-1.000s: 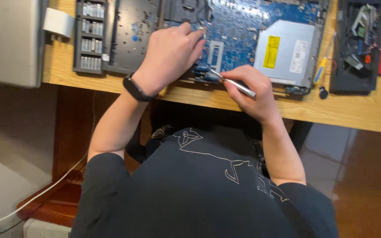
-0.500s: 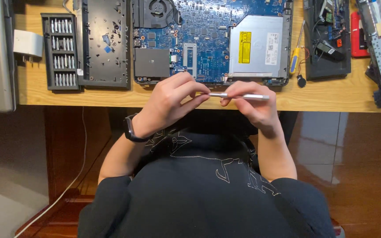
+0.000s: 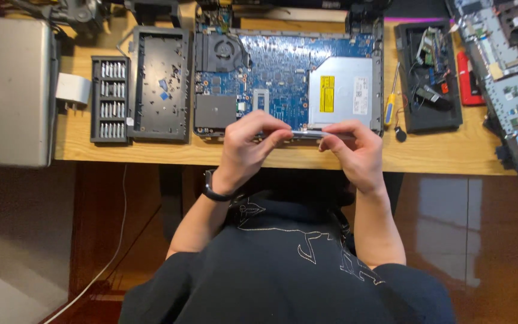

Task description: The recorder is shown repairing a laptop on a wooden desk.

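- Both hands are up at the near edge of the desk [image 3: 451,157], mid-frame, sharing one slim silver screwdriver [image 3: 307,134] held level between them.
- Left hand [image 3: 248,144] has thumb and fingertips closed on the left end of the tool, with a black wristband [image 3: 214,191] just below on that arm.
- Right hand [image 3: 355,150] pinches the right end, fingers curled tight round it.
- The tool sits right over the front edge of the opened laptop base [image 3: 283,84], blue board exposed, with a fan [image 3: 220,53] at its upper left and a silver optical drive [image 3: 340,95] on its right.
- Left of that lies a black bottom cover [image 3: 158,84] with loose screws in it, then a black bit set [image 3: 109,99] with rows of bits, then a closed silver laptop [image 3: 10,90] at far left.
- To the right there's a yellow-handled screwdriver [image 3: 389,108], a black tray [image 3: 428,78] of parts, and a red tool [image 3: 466,78] beside it.
- More stripped laptop parts [image 3: 508,78] sit in the upper right corner.
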